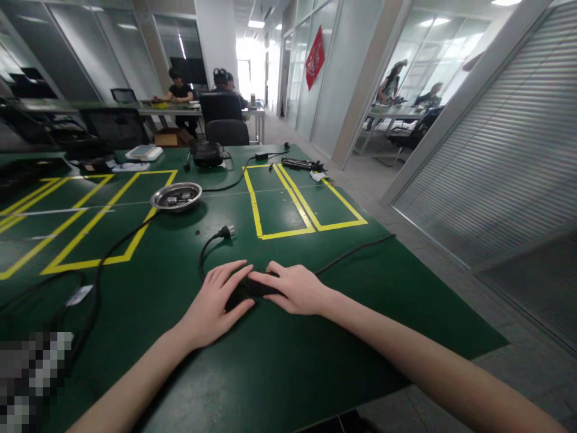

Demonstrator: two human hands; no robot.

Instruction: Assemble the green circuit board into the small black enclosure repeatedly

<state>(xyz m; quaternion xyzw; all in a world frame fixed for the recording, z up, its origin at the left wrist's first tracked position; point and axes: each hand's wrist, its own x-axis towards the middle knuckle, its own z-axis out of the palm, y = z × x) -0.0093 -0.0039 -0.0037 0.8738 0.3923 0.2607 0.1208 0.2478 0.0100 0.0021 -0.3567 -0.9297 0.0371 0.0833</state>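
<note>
A black power adapter [255, 289] lies low over the green table, largely covered by my fingers. My left hand [215, 305] grips its left end, thumb on the near side and fingers on the far side. The right end is held by my right hand [295, 288], whose index finger stretches along the top. From the left end a short black cord [202, 255] curves away to a plug [226, 232] with its metal prongs pointing right. Another thin cable [356, 250] runs from beside my right hand toward the table's right edge.
Yellow tape [288, 233] marks rectangles on the green table [216, 385]. Farther off are a metal bowl [176, 197] with small metal parts, a second adapter with cable [261, 156], a black case [207, 154] and a folded black tripod-like object [303, 164]. People sit at tables behind.
</note>
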